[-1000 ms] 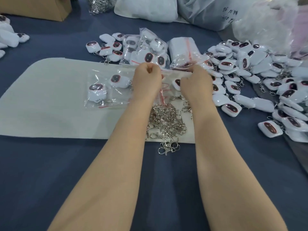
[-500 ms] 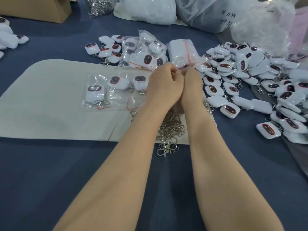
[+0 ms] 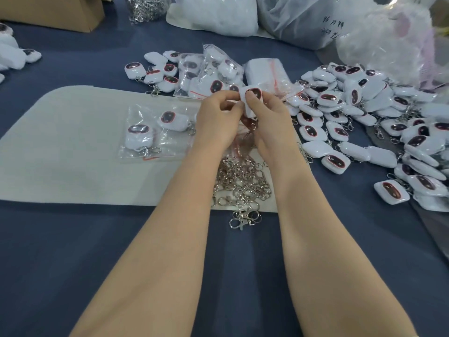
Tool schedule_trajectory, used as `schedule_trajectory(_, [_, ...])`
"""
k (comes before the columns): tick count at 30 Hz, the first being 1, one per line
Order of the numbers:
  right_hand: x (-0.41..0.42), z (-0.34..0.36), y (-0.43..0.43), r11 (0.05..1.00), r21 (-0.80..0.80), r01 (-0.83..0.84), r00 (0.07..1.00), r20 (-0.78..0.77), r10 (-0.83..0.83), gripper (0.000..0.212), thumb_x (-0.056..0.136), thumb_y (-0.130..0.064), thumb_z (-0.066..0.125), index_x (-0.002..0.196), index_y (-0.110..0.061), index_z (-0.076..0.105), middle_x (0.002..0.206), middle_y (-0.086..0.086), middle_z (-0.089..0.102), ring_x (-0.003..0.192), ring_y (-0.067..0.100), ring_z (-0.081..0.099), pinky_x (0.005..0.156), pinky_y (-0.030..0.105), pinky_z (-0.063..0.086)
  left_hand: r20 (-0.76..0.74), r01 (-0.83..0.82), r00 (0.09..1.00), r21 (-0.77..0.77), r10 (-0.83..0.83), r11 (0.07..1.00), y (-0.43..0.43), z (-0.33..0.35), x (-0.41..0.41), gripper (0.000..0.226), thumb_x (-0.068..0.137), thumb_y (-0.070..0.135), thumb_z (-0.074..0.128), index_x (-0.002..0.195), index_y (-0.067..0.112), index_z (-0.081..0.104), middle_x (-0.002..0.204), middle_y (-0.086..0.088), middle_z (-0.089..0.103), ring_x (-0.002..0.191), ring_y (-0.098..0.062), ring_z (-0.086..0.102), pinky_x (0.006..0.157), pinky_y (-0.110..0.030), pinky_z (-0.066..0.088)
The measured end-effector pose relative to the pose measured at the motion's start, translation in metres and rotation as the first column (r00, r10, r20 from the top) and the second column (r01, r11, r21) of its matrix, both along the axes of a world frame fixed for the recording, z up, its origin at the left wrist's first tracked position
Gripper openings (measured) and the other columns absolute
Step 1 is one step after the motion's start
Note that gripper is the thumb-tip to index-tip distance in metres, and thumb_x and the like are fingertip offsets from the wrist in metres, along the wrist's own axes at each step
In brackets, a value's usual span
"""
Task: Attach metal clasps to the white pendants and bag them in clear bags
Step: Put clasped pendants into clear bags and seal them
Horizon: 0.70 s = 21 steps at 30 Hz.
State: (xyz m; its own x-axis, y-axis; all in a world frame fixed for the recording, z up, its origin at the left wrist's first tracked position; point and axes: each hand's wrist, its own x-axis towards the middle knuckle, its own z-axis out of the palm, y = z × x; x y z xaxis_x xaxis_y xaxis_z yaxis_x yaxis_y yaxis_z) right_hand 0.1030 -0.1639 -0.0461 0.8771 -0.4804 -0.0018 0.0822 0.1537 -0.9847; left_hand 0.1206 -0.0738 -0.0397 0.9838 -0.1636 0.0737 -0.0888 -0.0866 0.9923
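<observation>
My left hand [image 3: 220, 117] and my right hand [image 3: 268, 117] meet above the white mat [image 3: 73, 154], both pinching one white pendant [image 3: 252, 97] with a dark oval face. Under the hands lies a clear bag with a red strip [image 3: 239, 144], partly hidden. A pile of metal clasps [image 3: 243, 183] sits just below my wrists at the mat's front edge. Two bagged pendants [image 3: 148, 132] lie on the mat to the left. A heap of loose white pendants [image 3: 364, 113] spreads to the right.
A stack of clear bags [image 3: 263, 71] and several bagged pendants [image 3: 209, 74] lie behind my hands. A cardboard box [image 3: 56, 10] stands far left, large plastic sacks [image 3: 303, 18] far right, a chain pile [image 3: 145, 7] between. More pendants [image 3: 14, 54] lie at the left edge.
My hands came together from apart, then rose slightly with a white pendant now showing between the fingertips. One more bagged pendant lies on the mat than a second ago.
</observation>
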Motion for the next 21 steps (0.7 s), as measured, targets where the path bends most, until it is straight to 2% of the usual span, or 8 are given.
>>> schedule_trajectory(3, [-0.0009,-0.0018,0.0001,0.999,0.001,-0.042,0.999,-0.027,0.042,0.022,0.094,-0.009,0.059,0.11,0.005,0.06,0.101,0.026,0.063,0.09,0.032,0.061,0.091,0.051,0.05,0.003,-0.004,1.0,-0.001,0.004,1.0,-0.0006,-0.0027,-0.0007,0.017,0.09,0.012,0.058,0.088,0.028,0.063,0.08,0.009,0.065,0.086,-0.018,0.067,0.088,-0.041,0.054])
schedule_trajectory(6, [-0.0002,-0.003,0.002,0.994,-0.111,-0.007,1.0,-0.03,0.004,0.016,0.092,-0.009,0.06,0.105,0.001,0.06,0.105,0.028,0.062,0.092,0.03,0.059,0.096,0.054,0.047,0.031,-0.011,0.999,0.001,0.011,1.0,-0.0008,-0.0054,-0.0012,0.016,0.089,0.01,0.059,0.088,0.025,0.064,0.078,0.013,0.062,0.082,-0.012,0.064,0.087,-0.039,0.055])
schedule_trajectory(8, [0.0002,-0.0037,0.0035,0.991,-0.132,-0.006,1.0,-0.025,0.003,0.016,0.092,-0.01,0.061,0.105,0.0,0.061,0.109,0.031,0.062,0.094,0.03,0.059,0.095,0.054,0.047,0.025,-0.019,0.999,-0.007,0.019,1.0,-0.0008,-0.0061,-0.0009,0.02,0.089,0.009,0.058,0.084,0.028,0.063,0.077,0.012,0.062,0.079,-0.012,0.064,0.085,-0.039,0.056])
schedule_trajectory(12, [0.0008,-0.0062,0.0024,0.994,-0.109,-0.018,1.0,-0.017,0.017,0.019,0.091,-0.013,0.063,0.107,-0.002,0.062,0.107,0.026,0.066,0.094,0.032,0.064,0.09,0.051,0.051,-0.012,-0.023,1.0,-0.041,0.022,0.999,-0.0001,-0.0048,-0.0006,0.02,0.091,0.009,0.055,0.088,0.028,0.063,0.086,0.004,0.067,0.088,-0.018,0.067,0.088,-0.041,0.055])
schedule_trajectory(15, [0.0022,-0.0068,0.0015,0.996,-0.072,-0.045,0.999,-0.009,0.044,0.013,0.094,-0.013,0.059,0.103,-0.005,0.064,0.106,0.024,0.066,0.094,0.033,0.064,0.091,0.052,0.051,-0.015,-0.032,0.999,-0.042,0.032,0.999,-0.0007,-0.005,-0.0009,0.02,0.093,0.01,0.053,0.091,0.028,0.062,0.092,0.0,0.068,0.092,-0.021,0.067,0.09,-0.042,0.054])
schedule_trajectory(18, [0.004,-0.0073,0.0012,0.996,-0.063,-0.061,0.998,-0.009,0.061,0.014,0.098,-0.013,0.052,0.095,-0.009,0.065,0.104,0.025,0.065,0.092,0.03,0.062,0.091,0.054,0.05,-0.031,-0.045,0.999,-0.059,0.043,0.997,-0.0005,-0.0044,-0.0007,0.018,0.093,0.009,0.053,0.092,0.026,0.061,0.097,-0.007,0.07,0.088,-0.025,0.067,0.088,-0.044,0.054])
schedule_trajectory(21, [0.0047,-0.0097,0.0011,0.992,-0.115,-0.048,0.999,0.002,0.049,0.013,0.098,-0.012,0.051,0.094,-0.011,0.063,0.099,0.02,0.063,0.092,0.029,0.059,0.091,0.055,0.049,-0.038,-0.044,0.998,-0.067,0.041,0.997,0.0002,-0.0039,-0.0005,0.02,0.093,0.009,0.053,0.09,0.027,0.06,0.094,-0.006,0.07,0.079,-0.021,0.067,0.085,-0.043,0.056])
